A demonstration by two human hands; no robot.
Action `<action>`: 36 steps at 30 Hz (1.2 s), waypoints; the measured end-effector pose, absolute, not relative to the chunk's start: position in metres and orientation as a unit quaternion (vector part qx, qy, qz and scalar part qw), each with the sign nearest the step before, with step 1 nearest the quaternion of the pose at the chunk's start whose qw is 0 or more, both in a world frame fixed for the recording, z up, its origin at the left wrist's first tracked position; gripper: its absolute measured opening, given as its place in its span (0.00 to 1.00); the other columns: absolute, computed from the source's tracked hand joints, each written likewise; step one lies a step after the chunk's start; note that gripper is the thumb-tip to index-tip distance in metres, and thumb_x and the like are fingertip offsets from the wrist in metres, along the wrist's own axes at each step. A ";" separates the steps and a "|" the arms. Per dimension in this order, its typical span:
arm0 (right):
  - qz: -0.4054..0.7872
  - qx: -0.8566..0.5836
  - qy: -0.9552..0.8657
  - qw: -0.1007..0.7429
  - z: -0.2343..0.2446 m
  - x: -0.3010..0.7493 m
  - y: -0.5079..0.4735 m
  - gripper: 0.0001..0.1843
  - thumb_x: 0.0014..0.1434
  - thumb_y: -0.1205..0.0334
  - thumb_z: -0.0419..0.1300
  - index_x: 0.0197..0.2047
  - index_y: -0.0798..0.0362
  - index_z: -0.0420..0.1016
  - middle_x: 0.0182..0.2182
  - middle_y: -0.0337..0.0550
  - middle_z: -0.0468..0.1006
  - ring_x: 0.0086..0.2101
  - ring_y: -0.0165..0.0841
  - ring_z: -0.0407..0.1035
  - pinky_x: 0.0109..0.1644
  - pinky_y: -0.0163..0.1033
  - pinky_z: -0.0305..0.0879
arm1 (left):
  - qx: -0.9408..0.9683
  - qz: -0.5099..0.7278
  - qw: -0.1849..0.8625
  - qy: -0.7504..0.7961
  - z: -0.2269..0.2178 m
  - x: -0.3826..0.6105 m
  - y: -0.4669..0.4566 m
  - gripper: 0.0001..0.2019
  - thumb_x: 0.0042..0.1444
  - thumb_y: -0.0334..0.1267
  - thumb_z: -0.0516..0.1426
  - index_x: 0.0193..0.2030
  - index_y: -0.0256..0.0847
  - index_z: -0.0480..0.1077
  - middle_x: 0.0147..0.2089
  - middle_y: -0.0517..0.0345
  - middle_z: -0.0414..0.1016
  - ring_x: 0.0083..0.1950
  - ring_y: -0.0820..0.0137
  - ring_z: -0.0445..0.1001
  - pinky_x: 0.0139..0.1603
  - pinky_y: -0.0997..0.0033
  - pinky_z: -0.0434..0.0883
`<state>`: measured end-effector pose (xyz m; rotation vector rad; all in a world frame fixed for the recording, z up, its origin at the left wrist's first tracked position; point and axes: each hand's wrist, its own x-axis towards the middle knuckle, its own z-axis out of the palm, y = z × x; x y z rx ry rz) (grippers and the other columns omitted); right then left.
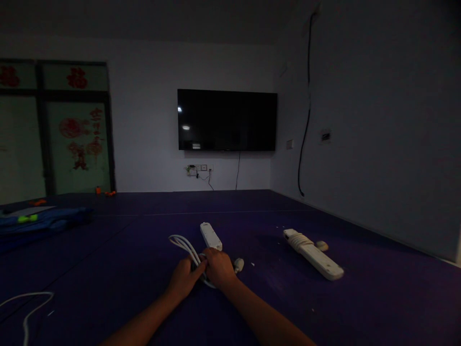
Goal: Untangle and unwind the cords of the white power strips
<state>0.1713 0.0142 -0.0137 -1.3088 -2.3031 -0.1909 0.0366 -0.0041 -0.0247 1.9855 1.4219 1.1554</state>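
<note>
Both my hands meet on the purple floor mat, low in the centre of the view. My left hand (185, 278) is closed round the looped white cable (183, 243) of a white power strip (211, 236). My right hand (219, 269) is closed over the same cable bundle, just below the strip's near end. The white plug (238, 264) sticks out to the right of my right hand. The strip lies flat, pointing away from me.
A second white power strip (312, 253) with its cable wound round it lies to the right. Another loose white cable (27, 307) lies at the lower left. A blue bundle (39, 221) sits at the left. A wall-mounted TV (226, 120) and wall sockets (198, 168) are ahead.
</note>
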 end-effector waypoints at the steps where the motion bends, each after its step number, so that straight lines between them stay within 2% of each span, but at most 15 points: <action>1: -0.068 -0.478 -0.842 0.241 -0.013 0.171 0.014 0.11 0.58 0.62 0.46 0.38 0.53 0.68 0.36 0.46 0.74 0.36 0.33 0.69 0.36 0.34 0.59 | 0.718 0.418 0.218 0.512 -0.024 0.036 -0.004 0.19 0.50 0.51 0.49 0.36 0.36 0.70 0.31 0.53 0.76 0.33 0.65 0.73 0.33 0.72 0.66; 12: -0.073 -0.480 -0.840 0.241 -0.012 0.170 0.013 0.11 0.58 0.61 0.46 0.38 0.53 0.68 0.35 0.46 0.75 0.35 0.34 0.69 0.36 0.35 0.60 | 0.706 0.421 0.231 0.520 -0.022 0.036 -0.007 0.19 0.48 0.49 0.50 0.39 0.36 0.70 0.34 0.52 0.76 0.36 0.63 0.73 0.36 0.70 0.67; 22: -0.076 -0.476 -0.842 0.241 -0.012 0.169 0.012 0.12 0.59 0.60 0.46 0.37 0.54 0.68 0.35 0.47 0.74 0.35 0.34 0.69 0.36 0.35 0.60 | 0.717 0.418 0.220 0.512 -0.017 0.036 -0.011 0.18 0.48 0.52 0.50 0.34 0.38 0.69 0.33 0.53 0.76 0.38 0.62 0.74 0.39 0.70 0.67; 36: -0.075 -0.475 -0.841 0.247 -0.013 0.171 0.012 0.11 0.59 0.61 0.45 0.37 0.53 0.67 0.35 0.46 0.74 0.35 0.34 0.69 0.36 0.35 0.60 | 0.712 0.410 0.216 0.528 -0.019 0.037 -0.009 0.20 0.49 0.51 0.50 0.37 0.36 0.69 0.31 0.54 0.76 0.33 0.64 0.73 0.33 0.71 0.66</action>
